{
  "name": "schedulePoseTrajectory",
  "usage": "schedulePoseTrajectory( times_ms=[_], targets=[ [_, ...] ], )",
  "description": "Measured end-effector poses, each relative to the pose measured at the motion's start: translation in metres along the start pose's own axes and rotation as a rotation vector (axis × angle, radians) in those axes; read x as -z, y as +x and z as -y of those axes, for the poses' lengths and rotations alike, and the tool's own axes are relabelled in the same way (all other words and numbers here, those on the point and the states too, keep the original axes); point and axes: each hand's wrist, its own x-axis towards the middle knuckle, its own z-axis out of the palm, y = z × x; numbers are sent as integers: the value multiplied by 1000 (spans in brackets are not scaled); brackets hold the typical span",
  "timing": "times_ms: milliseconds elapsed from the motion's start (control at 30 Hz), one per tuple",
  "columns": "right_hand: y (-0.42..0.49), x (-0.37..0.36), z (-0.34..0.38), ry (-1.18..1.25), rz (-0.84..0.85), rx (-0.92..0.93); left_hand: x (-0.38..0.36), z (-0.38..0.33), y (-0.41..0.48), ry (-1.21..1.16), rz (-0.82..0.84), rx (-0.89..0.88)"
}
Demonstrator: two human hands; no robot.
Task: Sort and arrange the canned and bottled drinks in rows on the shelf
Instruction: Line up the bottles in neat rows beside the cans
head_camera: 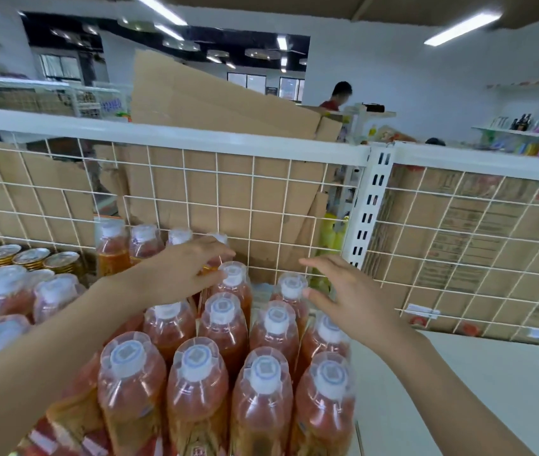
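Note:
Several bottles of orange-red drink with white caps [222, 327] stand in rows on the white shelf [478, 383]. My left hand [182, 268] reaches over them, and its fingertips touch the cap of a back bottle [233, 274]. Just right of the rear right bottle [291, 287] my right hand [343, 291] hovers with spread, relaxed fingers and holds nothing. More bottles [144, 240] line the wire back panel. Gold-rimmed cans [31, 258] sit at the far left.
A white wire grid [261, 192] backs the shelf, with cardboard [202, 100] behind it. A slotted white upright [368, 205] divides the bays. Bare shelf lies to the right of the bottles. A person stands in the background.

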Motion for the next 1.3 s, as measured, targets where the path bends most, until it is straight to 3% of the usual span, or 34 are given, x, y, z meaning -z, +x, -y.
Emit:
schedulePoseTrajectory(
  times_ms=[133,333,633,1300],
  targets=[
    [23,-7,4,-11,141,-1,-7,5,27,-29,127,28],
    [46,-18,2,-66,286,-18,-9,18,49,-13,285,-75],
    [55,-24,-2,-98,301,-13,-14,33,63,19,285,-197],
    [42,-29,0,-30,246,-34,-27,38,106,130,223,-116]
  ],
)
